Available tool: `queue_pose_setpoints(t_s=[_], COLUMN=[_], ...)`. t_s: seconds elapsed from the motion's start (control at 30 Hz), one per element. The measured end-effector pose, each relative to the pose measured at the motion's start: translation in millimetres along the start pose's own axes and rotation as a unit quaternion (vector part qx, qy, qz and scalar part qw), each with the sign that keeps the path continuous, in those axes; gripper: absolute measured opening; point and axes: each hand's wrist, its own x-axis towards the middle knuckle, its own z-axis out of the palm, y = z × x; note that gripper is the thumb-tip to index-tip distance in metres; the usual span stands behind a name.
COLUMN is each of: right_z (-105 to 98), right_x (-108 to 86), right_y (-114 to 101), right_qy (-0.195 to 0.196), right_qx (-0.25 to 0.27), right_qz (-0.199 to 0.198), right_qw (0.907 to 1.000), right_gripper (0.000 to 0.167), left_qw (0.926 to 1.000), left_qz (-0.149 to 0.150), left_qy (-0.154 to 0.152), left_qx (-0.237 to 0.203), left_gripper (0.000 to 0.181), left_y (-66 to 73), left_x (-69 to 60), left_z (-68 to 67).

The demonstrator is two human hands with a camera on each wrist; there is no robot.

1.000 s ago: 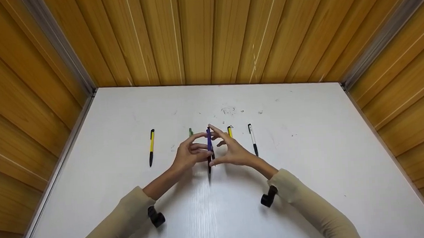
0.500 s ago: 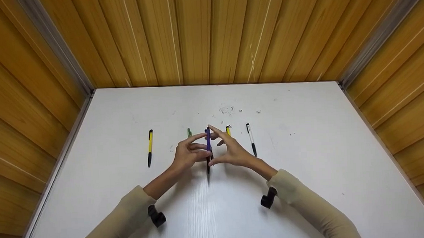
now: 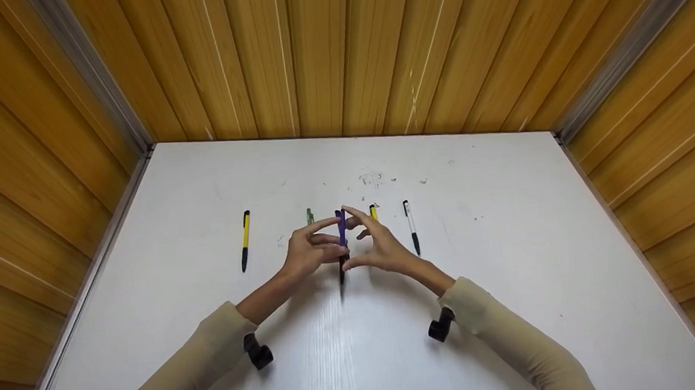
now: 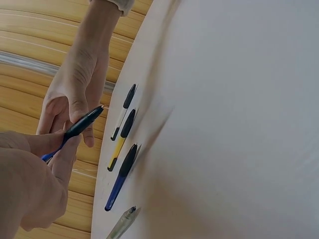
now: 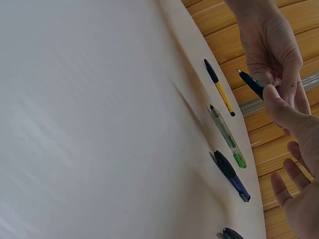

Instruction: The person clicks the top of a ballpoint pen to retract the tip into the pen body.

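Above the white table, both hands are on a blue-purple ballpoint pen (image 3: 342,234) with a black grip, its tip toward the person. My left hand (image 3: 308,253) pinches it between thumb and fingers. My right hand (image 3: 386,249) has its index fingertip at the pen's far end and its thumb against the black grip (image 5: 251,84). Its other fingers are spread apart from the pen. Beneath the hands a second blue pen (image 4: 121,175) with a black grip lies on the table, mostly hidden in the head view.
In the same row lie a yellow pen (image 3: 246,242) at left, a clear green pen (image 5: 228,135), another yellow pen (image 4: 121,141) and a white pen (image 3: 412,227) at right. Dark marks (image 3: 372,179) stain the table farther back. Wood-patterned walls (image 3: 316,60) enclose the table's back and sides.
Both hands keep their hold on the pen almost unchanged. The head view shifts slightly; the pens on the table stay in place.
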Motion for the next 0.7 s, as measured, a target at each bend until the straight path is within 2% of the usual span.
queue_pose_setpoints(t_s=[0.13,0.37,0.7], right_z=[-3.5,-3.0,-2.5], right_x=[3.7,4.4,6.6], right_y=[-2.7,-1.0,-1.8], right_qy=[-0.012,-0.029,-0.026], right_qx=[0.009,0.018,0.021], right_qz=[0.003,0.015,0.016], right_qw=[0.9999,0.9993,0.9993], right_gripper=[0.117,0.120,0.120], left_qw=[1.0000,0.9995,0.9982], left_qz=[-0.004,-0.007,0.008], left_qy=[-0.001,-0.011,-0.049], left_qx=[-0.001,0.028,0.033], left_gripper=[0.063,0.062,0.063], left_y=[3.5,2.2,-0.3], left_x=[0.9,-3.0,-4.1], left_z=[-0.1,-0.4,-6.8])
